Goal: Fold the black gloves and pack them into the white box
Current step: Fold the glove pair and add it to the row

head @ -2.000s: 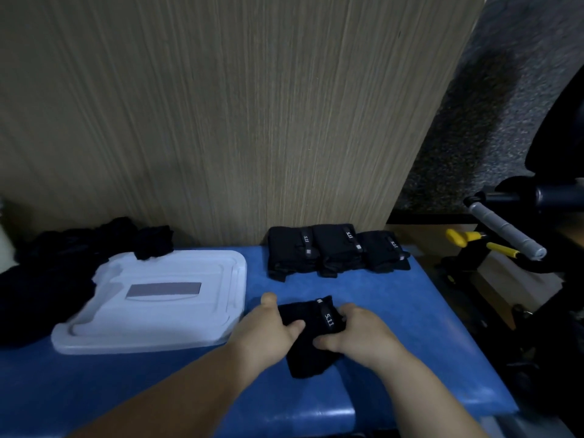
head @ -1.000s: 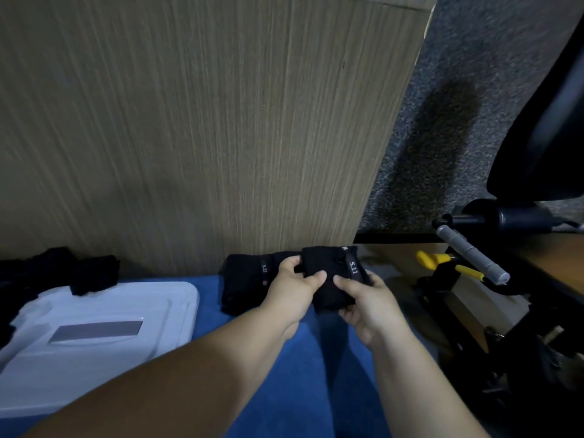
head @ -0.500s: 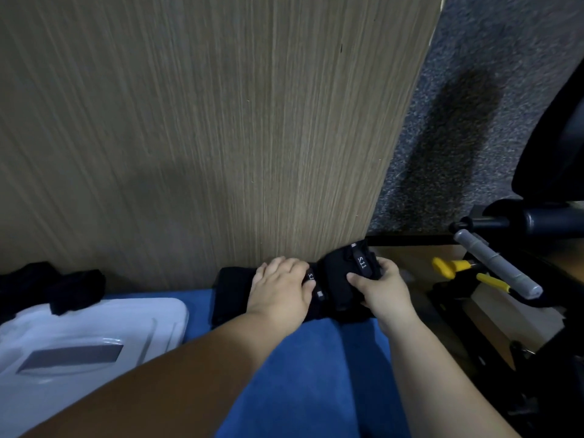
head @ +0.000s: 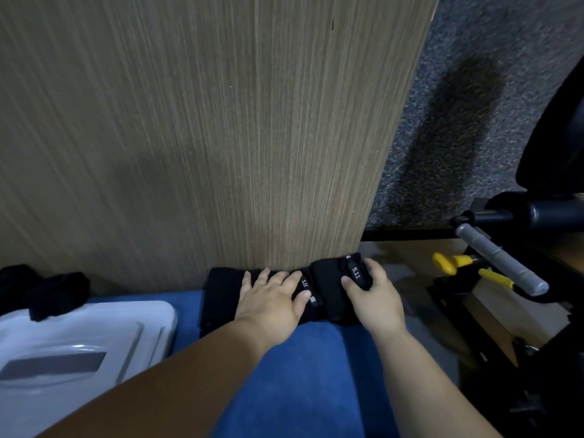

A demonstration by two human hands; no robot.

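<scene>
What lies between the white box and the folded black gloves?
A bare strip of blue table separates the white box from the folded gloves, in the head view.

Left hand [head: 271,297] flat; right hand [head: 377,294] curled.

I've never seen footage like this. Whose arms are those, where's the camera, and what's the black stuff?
No machine here: a person's two bare hands, filmed by one camera worn on the head, looking down. The left hand lies flat on a row of folded black gloves against the wooden panel. The right hand grips one more folded glove at the row's right end. All rest on a blue surface. At left sits the white box, with loose black gloves at its far edge.
</scene>
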